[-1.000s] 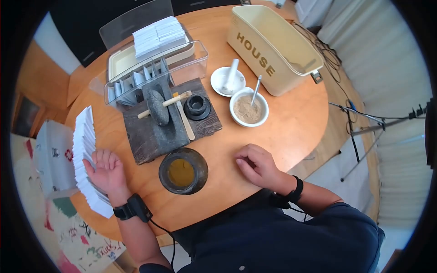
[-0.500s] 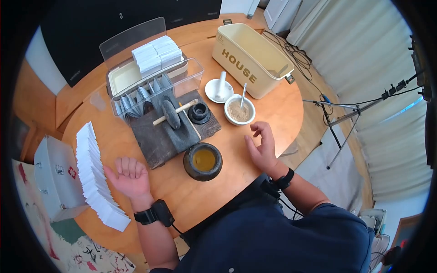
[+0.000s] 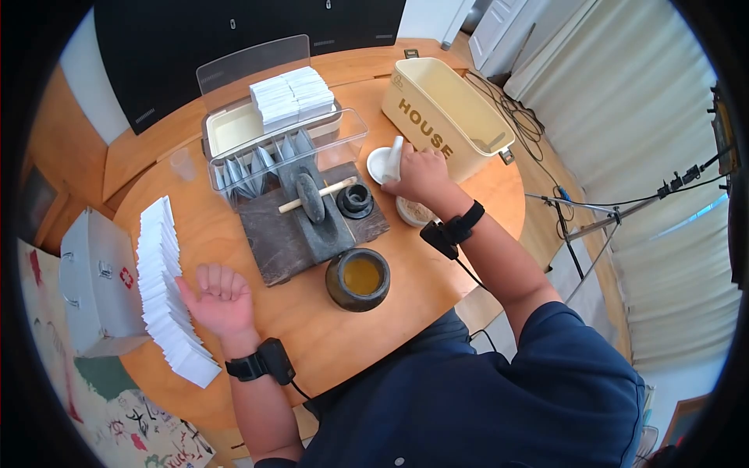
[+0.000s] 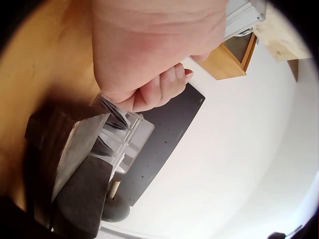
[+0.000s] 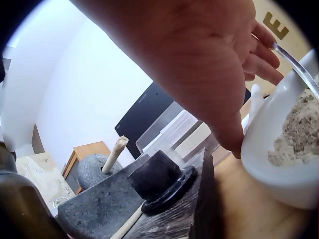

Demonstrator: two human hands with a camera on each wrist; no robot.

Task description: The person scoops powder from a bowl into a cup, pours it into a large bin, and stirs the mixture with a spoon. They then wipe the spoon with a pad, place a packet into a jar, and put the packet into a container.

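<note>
My right hand reaches over the white bowl of brown-grey powder. In the right wrist view its fingers are slightly bent, one fingertip close to the spoon and the thumb right at the bowl's rim. The white pestle stands tilted on a small white dish, just beyond that hand in the head view. My left hand rests palm up on the table with fingers loosely curled, holding nothing. Beside it runs a fanned row of white paper packets.
A dark round pot of yellow liquid stands near the table's front. Behind it, a wooden board carries a stone grinder and a black cup. A clear rack and a cream HOUSE bin stand farther back.
My right hand has moved from the table's near right side forward and over the powder bowl. My left hand stays palm up by the packets. The head view has shifted.
</note>
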